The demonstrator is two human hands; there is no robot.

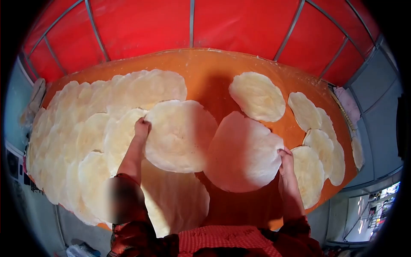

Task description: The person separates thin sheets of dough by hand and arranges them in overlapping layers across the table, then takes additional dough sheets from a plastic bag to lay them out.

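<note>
My left hand (142,127) is closed on the upper left edge of a thin round flatbread (177,139). My right hand (286,159) pinches the right edge of another thin sheet of flatbread (242,156), which lies partly in shadow. The two flatbreads meet or slightly overlap near the middle of the table. Below the left one, a further flatbread (177,197) lies nearer my body. Up and to the right, a single flatbread (257,96) rests flat on the orange surface.
Many overlapping flatbreads (64,145) cover the left side of the orange table (205,64). Several more (321,150) lie at the right. A red wall covering (239,25) with metal bars stands behind. Cloth bundles (347,105) sit at the table's right edge.
</note>
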